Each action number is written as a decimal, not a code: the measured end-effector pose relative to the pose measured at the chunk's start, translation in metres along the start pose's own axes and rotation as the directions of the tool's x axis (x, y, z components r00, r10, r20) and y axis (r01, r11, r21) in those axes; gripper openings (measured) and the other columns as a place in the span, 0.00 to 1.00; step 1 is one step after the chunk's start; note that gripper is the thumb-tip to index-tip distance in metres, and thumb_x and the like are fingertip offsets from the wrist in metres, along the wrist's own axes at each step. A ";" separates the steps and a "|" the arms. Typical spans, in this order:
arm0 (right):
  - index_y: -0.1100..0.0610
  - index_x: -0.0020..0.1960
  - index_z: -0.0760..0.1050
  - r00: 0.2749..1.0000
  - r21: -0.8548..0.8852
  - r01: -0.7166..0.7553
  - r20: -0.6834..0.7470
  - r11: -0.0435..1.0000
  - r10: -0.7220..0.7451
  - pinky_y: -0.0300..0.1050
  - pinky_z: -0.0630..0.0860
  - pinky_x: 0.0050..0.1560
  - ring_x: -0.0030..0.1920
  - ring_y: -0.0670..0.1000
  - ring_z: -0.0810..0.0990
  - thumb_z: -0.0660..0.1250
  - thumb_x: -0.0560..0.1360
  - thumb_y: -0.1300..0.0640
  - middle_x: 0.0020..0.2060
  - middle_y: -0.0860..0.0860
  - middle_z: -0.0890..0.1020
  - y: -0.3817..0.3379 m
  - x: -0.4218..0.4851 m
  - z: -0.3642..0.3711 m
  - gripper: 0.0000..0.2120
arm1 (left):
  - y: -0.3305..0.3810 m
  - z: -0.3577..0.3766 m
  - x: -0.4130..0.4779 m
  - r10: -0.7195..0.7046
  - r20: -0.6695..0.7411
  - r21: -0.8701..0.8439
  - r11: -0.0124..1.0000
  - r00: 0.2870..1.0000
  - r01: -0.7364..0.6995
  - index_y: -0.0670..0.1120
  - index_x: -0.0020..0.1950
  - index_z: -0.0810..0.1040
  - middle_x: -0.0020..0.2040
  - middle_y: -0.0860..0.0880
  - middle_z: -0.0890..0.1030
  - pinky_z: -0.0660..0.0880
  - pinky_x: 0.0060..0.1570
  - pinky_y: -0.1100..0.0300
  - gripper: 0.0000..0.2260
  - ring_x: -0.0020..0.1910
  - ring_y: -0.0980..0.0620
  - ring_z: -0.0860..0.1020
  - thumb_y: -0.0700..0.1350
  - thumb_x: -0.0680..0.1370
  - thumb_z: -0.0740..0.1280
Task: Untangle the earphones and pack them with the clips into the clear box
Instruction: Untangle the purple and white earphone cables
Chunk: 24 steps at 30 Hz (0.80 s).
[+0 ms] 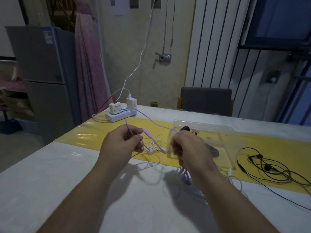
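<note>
Untangling seems the step in hand; the left hand (121,145) pinches the purple earphones (148,134) by the cord; white earphones (151,150) lie between the hands; the right hand (190,148), blurred, grips purple loops hanging beneath it; next, ease purple from white; the clear box (232,145) sits just behind it; black earphones (267,167) lie farther right.
</note>
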State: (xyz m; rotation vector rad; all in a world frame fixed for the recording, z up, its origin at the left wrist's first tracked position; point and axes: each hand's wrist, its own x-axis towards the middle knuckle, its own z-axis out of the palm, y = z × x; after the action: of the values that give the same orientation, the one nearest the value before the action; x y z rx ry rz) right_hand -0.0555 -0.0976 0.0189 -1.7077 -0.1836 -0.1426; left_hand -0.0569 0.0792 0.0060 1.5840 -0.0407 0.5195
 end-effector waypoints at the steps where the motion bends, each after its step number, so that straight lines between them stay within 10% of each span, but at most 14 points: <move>1: 0.55 0.32 0.74 0.999 -0.033 0.000 0.034 0.999 0.001 0.44 0.61 0.33 0.27 0.45 0.67 0.63 0.67 0.52 0.26 0.45 0.73 0.001 0.000 0.002 0.08 | 0.001 0.000 0.000 0.017 -0.007 -0.033 0.999 1.000 -0.017 0.40 0.42 0.80 0.32 0.45 0.78 0.79 0.34 0.56 0.08 0.30 0.49 0.76 0.29 0.75 0.66; 10: 0.53 0.45 0.79 0.990 -0.223 0.140 0.057 0.965 -0.130 0.48 0.74 0.46 0.42 0.49 0.79 0.63 0.79 0.55 0.39 0.49 0.83 0.009 -0.002 0.013 0.07 | 0.002 -0.003 0.001 0.145 -0.082 -0.071 0.986 0.986 -0.151 0.43 0.43 0.81 0.34 0.46 0.82 0.80 0.39 0.58 0.06 0.32 0.48 0.79 0.32 0.73 0.72; 20: 0.50 0.45 0.79 0.991 -0.009 0.063 -0.120 0.998 -0.063 0.39 0.67 0.36 0.30 0.38 0.72 0.59 0.81 0.53 0.33 0.41 0.79 0.015 0.002 0.015 0.11 | 0.010 0.003 -0.003 0.116 -0.039 -0.298 0.947 0.992 -0.122 0.39 0.43 0.79 0.35 0.45 0.83 0.80 0.37 0.61 0.06 0.33 0.50 0.81 0.28 0.74 0.66; 24: 0.47 0.55 0.75 0.993 0.014 0.118 0.027 0.993 -0.118 0.32 0.71 0.36 0.36 0.38 0.77 0.63 0.80 0.57 0.47 0.41 0.79 0.012 -0.003 0.020 0.07 | 0.008 0.002 -0.005 0.145 0.015 -0.314 0.940 0.989 -0.133 0.38 0.44 0.78 0.38 0.44 0.84 0.81 0.39 0.59 0.06 0.35 0.48 0.82 0.28 0.74 0.66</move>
State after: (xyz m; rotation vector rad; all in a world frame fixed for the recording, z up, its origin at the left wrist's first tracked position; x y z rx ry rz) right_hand -0.0561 -0.0793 0.0038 -1.6880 -0.3057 -0.2050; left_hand -0.0637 0.0749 0.0119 1.2850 -0.2542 0.5638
